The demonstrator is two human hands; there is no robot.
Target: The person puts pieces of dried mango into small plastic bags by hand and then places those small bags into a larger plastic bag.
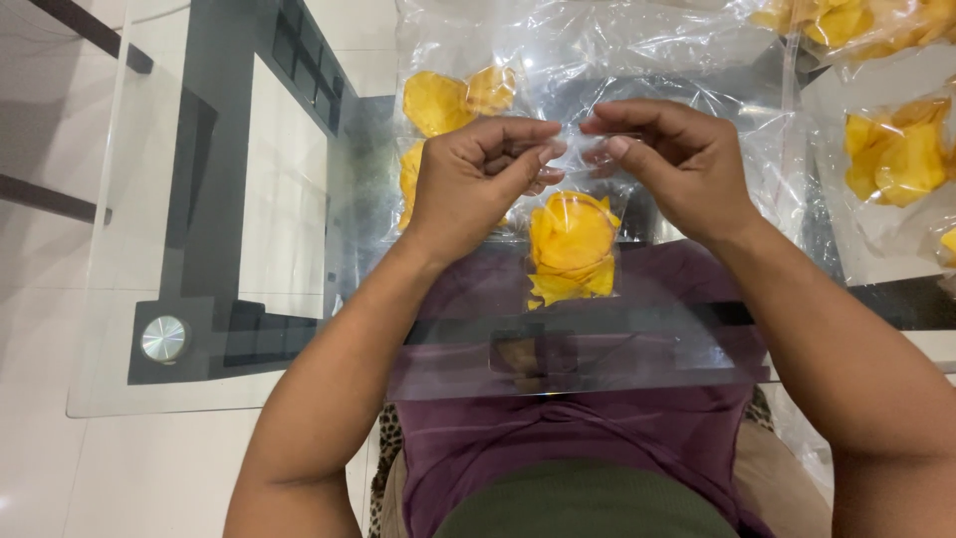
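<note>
Left hand (478, 184) and right hand (672, 164) raised close together; fingers (543, 154) pinched.

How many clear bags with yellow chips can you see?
4, perhaps more hidden: one bag pinched by both hands, one behind the left hand, one at right, one top right.

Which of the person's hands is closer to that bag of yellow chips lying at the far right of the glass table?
The right hand is closer; the bag of yellow chips lies just to its right. The left hand is further off, on the far side of the right hand.
</note>
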